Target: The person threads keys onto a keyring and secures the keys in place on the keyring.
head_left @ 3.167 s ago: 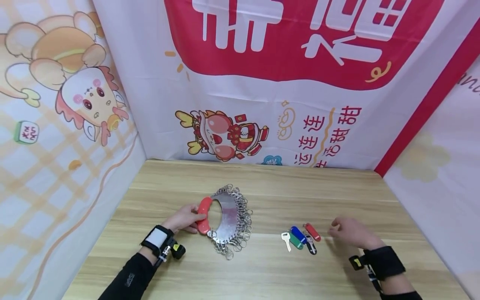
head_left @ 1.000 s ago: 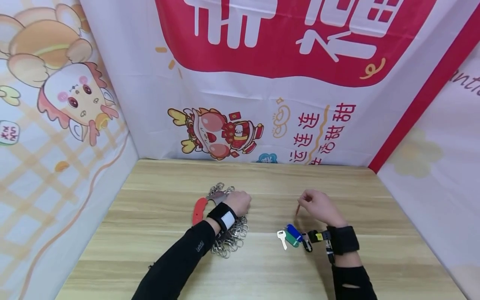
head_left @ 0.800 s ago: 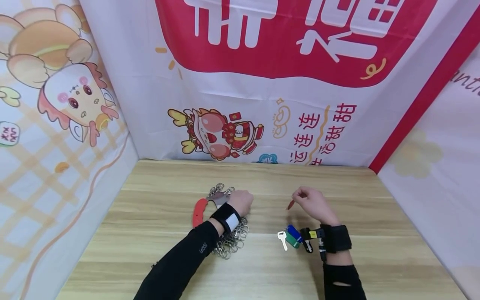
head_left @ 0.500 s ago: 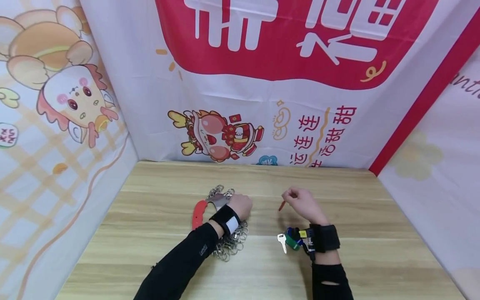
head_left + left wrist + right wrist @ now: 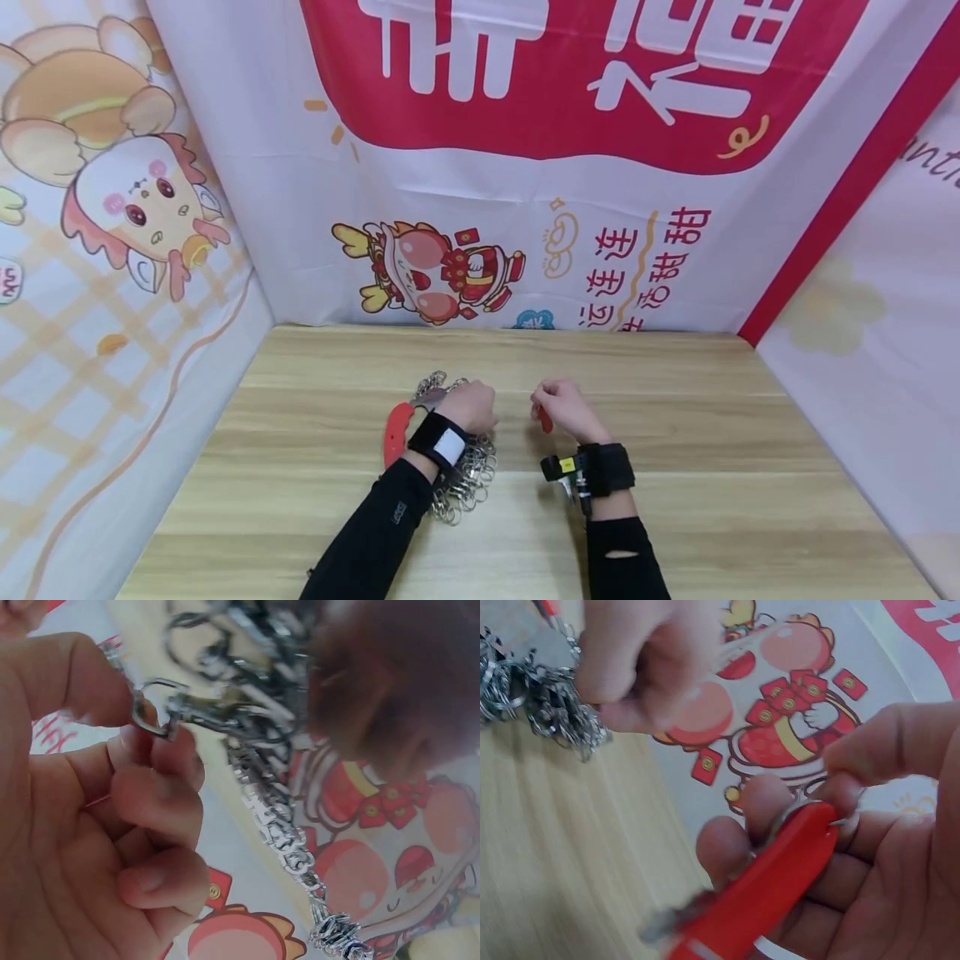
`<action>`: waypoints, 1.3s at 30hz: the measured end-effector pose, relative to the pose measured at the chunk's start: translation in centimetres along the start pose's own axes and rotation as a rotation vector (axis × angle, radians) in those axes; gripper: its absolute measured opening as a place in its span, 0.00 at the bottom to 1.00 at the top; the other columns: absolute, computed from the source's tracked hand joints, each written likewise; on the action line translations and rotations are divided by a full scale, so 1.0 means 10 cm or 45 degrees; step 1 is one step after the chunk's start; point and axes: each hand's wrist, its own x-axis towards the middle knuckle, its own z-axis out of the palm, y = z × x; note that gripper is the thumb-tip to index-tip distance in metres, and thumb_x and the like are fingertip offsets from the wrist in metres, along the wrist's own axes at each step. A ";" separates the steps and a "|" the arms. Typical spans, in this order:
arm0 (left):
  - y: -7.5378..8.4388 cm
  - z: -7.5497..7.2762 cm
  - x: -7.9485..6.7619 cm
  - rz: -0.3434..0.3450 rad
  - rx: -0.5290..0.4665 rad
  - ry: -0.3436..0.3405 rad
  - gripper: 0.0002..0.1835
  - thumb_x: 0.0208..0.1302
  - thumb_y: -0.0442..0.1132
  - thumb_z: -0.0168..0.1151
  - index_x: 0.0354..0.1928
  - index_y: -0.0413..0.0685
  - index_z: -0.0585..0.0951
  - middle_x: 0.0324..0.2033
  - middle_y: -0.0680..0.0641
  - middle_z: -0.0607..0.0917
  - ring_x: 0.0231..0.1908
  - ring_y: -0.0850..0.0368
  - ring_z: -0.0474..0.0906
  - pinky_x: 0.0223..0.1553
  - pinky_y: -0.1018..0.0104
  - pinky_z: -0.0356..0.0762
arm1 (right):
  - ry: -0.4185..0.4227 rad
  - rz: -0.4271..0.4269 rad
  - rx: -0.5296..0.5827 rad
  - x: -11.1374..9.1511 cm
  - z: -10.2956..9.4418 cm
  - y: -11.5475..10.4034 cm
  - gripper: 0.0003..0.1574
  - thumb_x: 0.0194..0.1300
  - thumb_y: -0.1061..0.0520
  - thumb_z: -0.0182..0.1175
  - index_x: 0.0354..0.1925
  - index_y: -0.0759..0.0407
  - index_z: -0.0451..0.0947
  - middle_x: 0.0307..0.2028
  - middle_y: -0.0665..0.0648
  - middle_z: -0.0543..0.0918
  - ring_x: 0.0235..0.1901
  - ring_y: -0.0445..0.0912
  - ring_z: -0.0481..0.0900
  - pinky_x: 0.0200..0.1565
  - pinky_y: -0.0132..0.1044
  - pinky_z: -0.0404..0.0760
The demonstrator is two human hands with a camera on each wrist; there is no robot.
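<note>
A curved metal plate with a red handle (image 5: pixel 397 433) lies flat at left, its edge fringed with metal rings and clasps (image 5: pixel 471 479). My left hand (image 5: pixel 467 406) is over the plate and hides much of it. In the left wrist view, its thumb and fingers pinch one metal clasp (image 5: pixel 156 712) of the chain of clasps (image 5: pixel 274 825). To its right, my right hand (image 5: pixel 567 408) holds a red key tag (image 5: pixel 545 419) that hangs down. The right wrist view shows finger and thumb at the ring of this tag, with a blurred metal piece (image 5: pixel 676 919) beside it.
Below my right wrist, a bit of a silver key (image 5: pixel 567 488) shows; the wrist camera (image 5: pixel 561 467) covers what lies there. Printed cloth walls (image 5: pixel 480 187) stand behind and at both sides of the wooden table (image 5: pixel 712 467).
The left hand went from the red handle to the clasps. The right hand picked up the red key tag and has moved left with it, close to the left hand.
</note>
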 end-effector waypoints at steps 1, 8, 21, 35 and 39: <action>-0.01 -0.01 0.00 -0.005 -0.028 0.015 0.13 0.56 0.45 0.64 0.20 0.47 0.76 0.28 0.47 0.82 0.30 0.53 0.78 0.36 0.58 0.75 | -0.010 -0.010 -0.008 0.02 0.02 0.01 0.16 0.67 0.56 0.52 0.29 0.66 0.76 0.24 0.60 0.79 0.21 0.47 0.72 0.27 0.37 0.68; -0.05 0.03 -0.09 0.059 -0.191 0.107 0.03 0.55 0.35 0.61 0.29 0.47 0.76 0.22 0.52 0.76 0.24 0.60 0.72 0.27 0.65 0.71 | -0.074 -0.041 -0.124 0.09 0.18 0.05 0.16 0.65 0.54 0.58 0.29 0.67 0.80 0.16 0.53 0.73 0.13 0.43 0.65 0.19 0.34 0.64; -0.09 0.01 -0.22 0.192 -0.347 0.283 0.09 0.60 0.30 0.60 0.31 0.51 0.70 0.22 0.56 0.72 0.24 0.61 0.70 0.25 0.68 0.67 | 0.046 -0.242 -0.262 0.18 0.42 0.01 0.06 0.61 0.60 0.62 0.35 0.58 0.86 0.14 0.53 0.76 0.11 0.39 0.67 0.16 0.31 0.65; -0.10 0.01 -0.22 0.173 -0.355 0.256 0.14 0.55 0.29 0.63 0.31 0.55 0.70 0.26 0.56 0.75 0.28 0.60 0.71 0.30 0.66 0.69 | -0.009 -0.279 -0.269 0.18 0.53 -0.01 0.03 0.59 0.61 0.64 0.29 0.57 0.84 0.20 0.53 0.81 0.13 0.39 0.70 0.17 0.32 0.69; -0.12 -0.01 -0.21 0.143 -0.418 0.235 0.11 0.56 0.29 0.62 0.33 0.53 0.73 0.27 0.55 0.77 0.30 0.60 0.72 0.32 0.65 0.70 | -0.032 -0.238 -0.249 0.21 0.53 -0.01 0.04 0.60 0.59 0.64 0.29 0.57 0.84 0.21 0.51 0.81 0.13 0.40 0.72 0.18 0.34 0.72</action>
